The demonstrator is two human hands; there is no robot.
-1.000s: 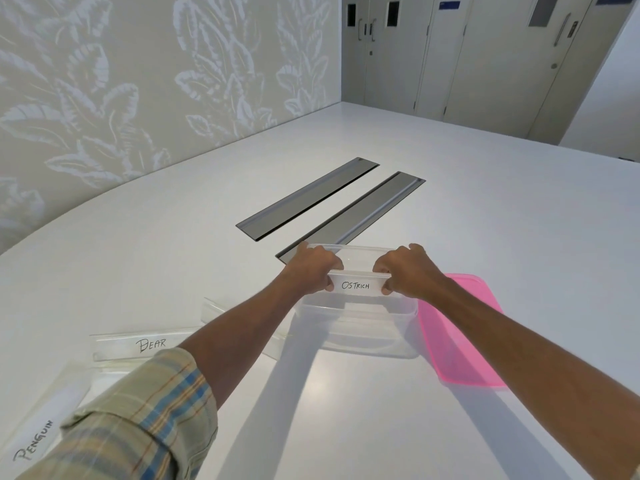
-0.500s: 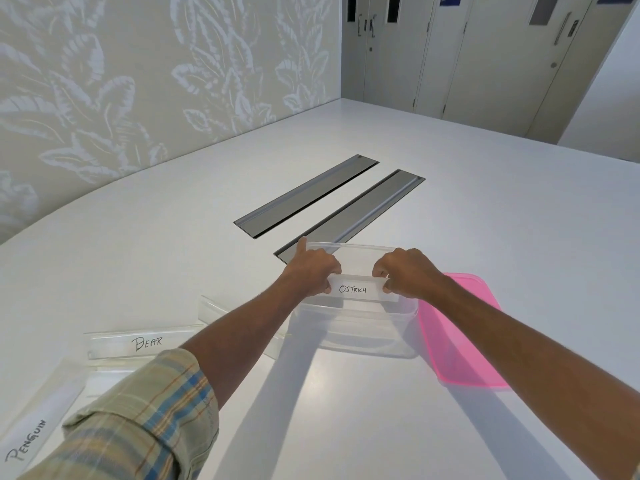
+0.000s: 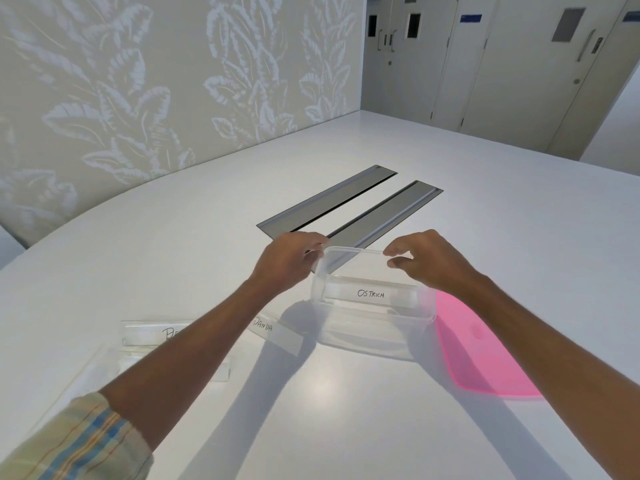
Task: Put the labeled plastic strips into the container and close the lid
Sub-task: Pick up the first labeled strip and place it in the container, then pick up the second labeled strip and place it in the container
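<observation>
Ostrich strip (image 3: 370,293) now dropped into clear container (image 3: 372,327), both hands' (image 3: 427,259) grip open, glossy pink lid (image 3: 485,351) beside

strip (image 3: 370,293) in container (image 3: 377,336) — lid (image 3: 485,355) right | strips (image 3: 277,336) left

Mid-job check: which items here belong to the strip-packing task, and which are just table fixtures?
Task items:
OSTRICH strip, inside the container
PANDA strip
strip partly hidden by the left arm
pink lid

Not part of it:
two grey table hatches
doors
</observation>
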